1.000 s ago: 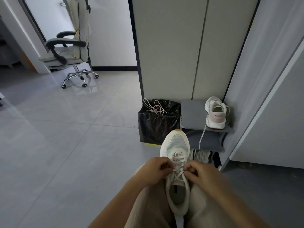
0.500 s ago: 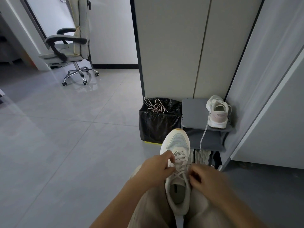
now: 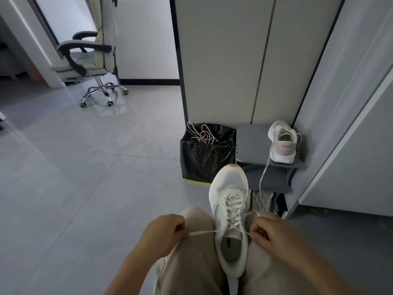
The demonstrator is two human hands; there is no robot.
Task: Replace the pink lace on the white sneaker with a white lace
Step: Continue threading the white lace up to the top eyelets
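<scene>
- Left hand: fingers curled, pinching one end of the white lace, which is taut sideways. Slack trails over the thigh. An uneven pull could leave the ends mismatched.
- Pink lace: off the shoe, heaped on the black bin bag.
- White sneaker: wedged between the knees, toe pointing away, white lace crossed through the eyelets. A hard tug could pop it loose.
- Right hand: curled round the other end, near its tip. The short hold may slip.
</scene>
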